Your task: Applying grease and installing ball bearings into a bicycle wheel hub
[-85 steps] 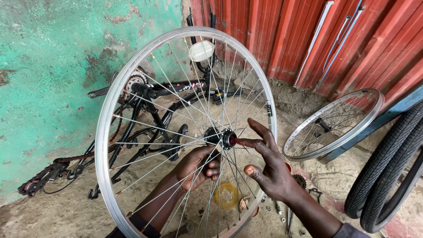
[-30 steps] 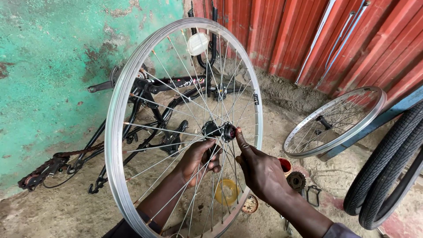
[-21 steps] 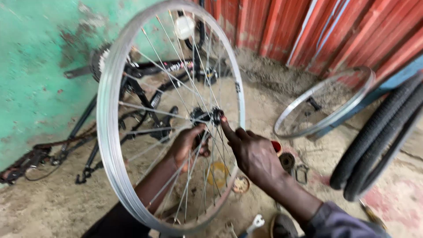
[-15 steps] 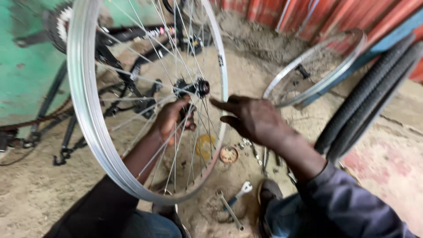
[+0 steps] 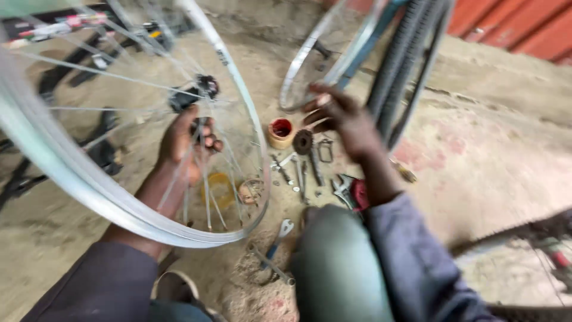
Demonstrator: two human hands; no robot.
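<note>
Head view: since the earlier frame the right hand (image 5: 342,119) has left the hub (image 5: 193,95) and now hangs, fingers released, over the small parts by the red-filled cup (image 5: 281,131). The left hand (image 5: 187,143) grips the spoked wheel (image 5: 238,95) under the hub, upright; work appears unfinished. Open floor lies right; tyres (image 5: 405,65) crowd behind.

There is one view only, from a camera on the person's head, tilted steeply down and a little forward. It sits close: the left hand (image 5: 185,143) at the bicycle wheel (image 5: 149,220) fills the near left, the right hand (image 5: 342,119) reaches over scattered tools (image 5: 304,170) mid-scene. Knees crowd the near edge; tyres (image 5: 405,65) and a red metal wall (image 5: 524,27) lie far right.
</note>
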